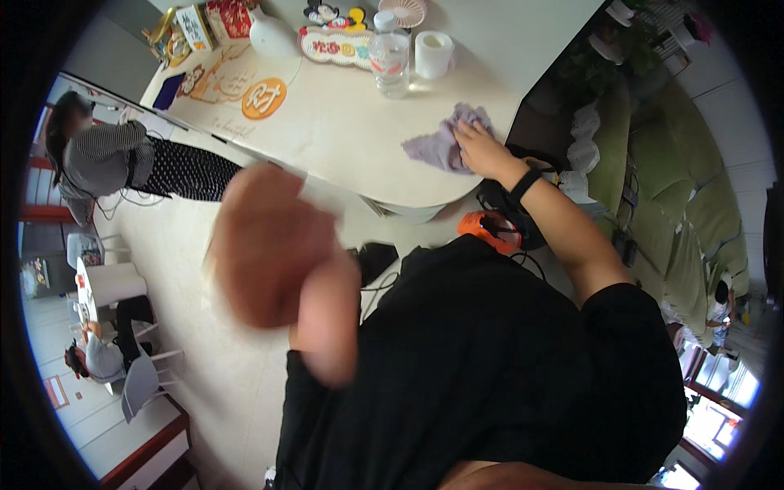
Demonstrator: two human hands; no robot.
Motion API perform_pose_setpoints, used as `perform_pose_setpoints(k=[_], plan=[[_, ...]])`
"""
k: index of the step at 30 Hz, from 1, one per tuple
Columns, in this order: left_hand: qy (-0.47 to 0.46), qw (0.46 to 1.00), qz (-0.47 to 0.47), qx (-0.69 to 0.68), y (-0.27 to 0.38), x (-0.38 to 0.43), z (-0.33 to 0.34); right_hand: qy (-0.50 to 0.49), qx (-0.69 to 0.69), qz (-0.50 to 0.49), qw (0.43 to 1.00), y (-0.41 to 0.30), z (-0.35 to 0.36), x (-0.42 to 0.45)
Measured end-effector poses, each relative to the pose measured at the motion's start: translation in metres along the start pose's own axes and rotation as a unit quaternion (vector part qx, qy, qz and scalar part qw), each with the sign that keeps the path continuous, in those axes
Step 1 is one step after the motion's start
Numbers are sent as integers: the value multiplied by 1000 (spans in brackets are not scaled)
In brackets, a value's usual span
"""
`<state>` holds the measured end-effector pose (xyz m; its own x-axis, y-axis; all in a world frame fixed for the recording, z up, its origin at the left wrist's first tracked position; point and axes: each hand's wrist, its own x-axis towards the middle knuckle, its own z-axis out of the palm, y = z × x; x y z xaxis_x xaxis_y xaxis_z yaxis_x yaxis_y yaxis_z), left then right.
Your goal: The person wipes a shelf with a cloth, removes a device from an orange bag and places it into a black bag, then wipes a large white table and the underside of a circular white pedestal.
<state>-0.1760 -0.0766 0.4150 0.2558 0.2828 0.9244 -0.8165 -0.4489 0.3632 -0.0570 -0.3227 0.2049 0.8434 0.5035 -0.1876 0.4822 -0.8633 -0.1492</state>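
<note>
My right hand rests on a crumpled grey-purple cloth, its fingers bent over the bunched part. The cloth lies on the pale cabinet top, close to its rounded right end. A black band circles my right wrist. Close to the camera, my left hand is raised and strongly blurred, so its fingers cannot be made out. Behind the cloth stand a clear plastic bottle with a white cap and a white paper roll.
A white vase, a cartoon-mouse sign and small boxes line the wall. An orange round decoration lies on the top. Below is an orange object with cables. A green sofa stands right. People are visible left and far right.
</note>
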Motion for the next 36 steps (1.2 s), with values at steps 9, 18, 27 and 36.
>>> perform_pose_setpoints(k=[9, 18, 27, 36], plan=[[-233, 926, -237, 181, -158, -94, 78, 222, 161, 122, 954, 75, 4, -9], [-242, 901, -220, 284, -207, -118, 138, 330, 66, 32, 941, 50, -107, 52], [-217, 895, -268, 282, -207, -114, 138, 416, 100, -87, 900, 38, -146, 189], [-190, 879, -344, 268, -173, -113, 95, 383, -31, -28, 923, 45, -140, 208]])
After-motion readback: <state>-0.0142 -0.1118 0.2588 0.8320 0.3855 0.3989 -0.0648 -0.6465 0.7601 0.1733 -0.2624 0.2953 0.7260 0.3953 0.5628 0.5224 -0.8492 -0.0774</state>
